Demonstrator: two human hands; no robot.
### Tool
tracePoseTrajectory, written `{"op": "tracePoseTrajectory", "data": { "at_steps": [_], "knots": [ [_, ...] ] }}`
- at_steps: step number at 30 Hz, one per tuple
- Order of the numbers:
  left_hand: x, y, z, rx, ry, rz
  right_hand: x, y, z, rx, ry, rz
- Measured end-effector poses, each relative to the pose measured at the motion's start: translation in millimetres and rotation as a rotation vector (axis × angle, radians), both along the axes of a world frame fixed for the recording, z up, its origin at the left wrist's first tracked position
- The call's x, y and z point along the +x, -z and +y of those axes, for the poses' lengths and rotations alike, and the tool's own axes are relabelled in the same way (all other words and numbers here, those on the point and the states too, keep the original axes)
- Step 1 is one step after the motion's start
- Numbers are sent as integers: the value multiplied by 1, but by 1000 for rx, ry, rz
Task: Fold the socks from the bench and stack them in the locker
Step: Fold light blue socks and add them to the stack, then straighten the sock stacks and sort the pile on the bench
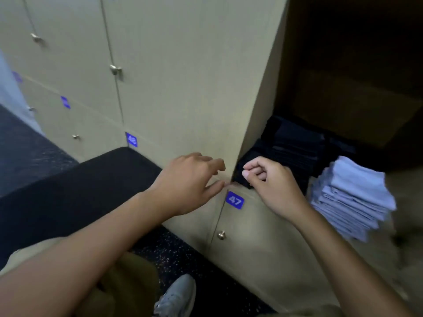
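**Hands at the open locker**

Socks sit in two piles inside the open locker (343,88) on the right. The black socks (290,147) are folded and stacked on the left side of the locker floor, going back into the dark. The light blue socks (352,197) are stacked just to the right of them, nearer the front, and the pile leans a little to the right.

The right hand (272,184) is at the near front corner of the black pile. Its fingers are curled in, and the thumb is pressed to the first finger. It touches the black socks, but I cannot tell if it is pinching one or holding nothing.

The left hand (187,181) is just to the left, in front of the tan locker door (183,76). Its fingers are loose and spread a little, and it holds nothing. Its fingertips are close to the edge of the door.

Under the open locker is a shut door with a blue tag (234,200) that says 47 and a small round knob (221,235).

The black bench (80,186) is on the left, under the left arm. A grey shoe (178,296) stands on the dark speckled floor (183,252) near the bottom.
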State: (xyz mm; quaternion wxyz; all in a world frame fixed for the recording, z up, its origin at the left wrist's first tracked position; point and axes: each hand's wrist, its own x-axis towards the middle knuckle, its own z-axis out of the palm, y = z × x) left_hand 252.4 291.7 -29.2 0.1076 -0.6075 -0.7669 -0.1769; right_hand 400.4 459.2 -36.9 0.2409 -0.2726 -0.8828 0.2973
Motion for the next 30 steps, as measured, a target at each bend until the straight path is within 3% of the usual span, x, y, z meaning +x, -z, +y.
{"op": "tracePoseTrajectory", "data": {
  "at_steps": [7, 17, 30],
  "knots": [
    [-43, 7, -114, -35, -249, -15, -66, 8, -78, 63, -197, -129],
    [-92, 25, -280, 25, -525, -67, -132, 13, -168, 68, -412, -117],
    [-54, 75, -491, 37, -854, -139, -218, 29, -363, 27, -802, -93]
  ]
}}
